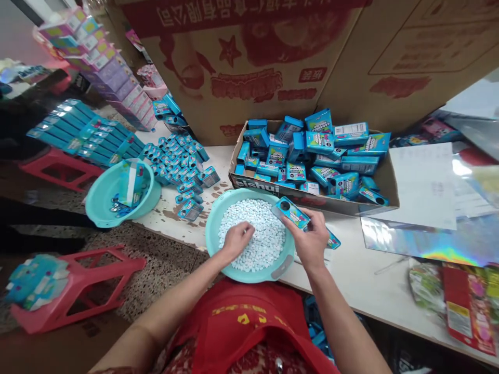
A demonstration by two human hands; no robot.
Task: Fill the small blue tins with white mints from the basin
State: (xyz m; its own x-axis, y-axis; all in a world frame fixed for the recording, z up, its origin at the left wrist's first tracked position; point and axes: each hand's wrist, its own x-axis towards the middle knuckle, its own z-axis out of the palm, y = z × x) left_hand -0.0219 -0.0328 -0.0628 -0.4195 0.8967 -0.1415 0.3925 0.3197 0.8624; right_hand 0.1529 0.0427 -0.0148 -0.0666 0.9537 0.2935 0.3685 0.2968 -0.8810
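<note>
The left hand (236,240) covers part of the white tablets (261,234), its fingertips curled out of sight. Print on the small blue box (291,212) in the right hand (311,240) is too small to read. The big carton (249,67) at the far side is cut off by the top edge.

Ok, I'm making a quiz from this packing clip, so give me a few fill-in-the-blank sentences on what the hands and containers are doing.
1. The left hand reaches into white candies heaped in a ____ basin.
2. The right hand holds a small blue ____.
3. More of these fill an open ____ carton behind the basin.
4. The red stool stands on the ____.

Missing words: teal; box; cardboard; floor
</note>
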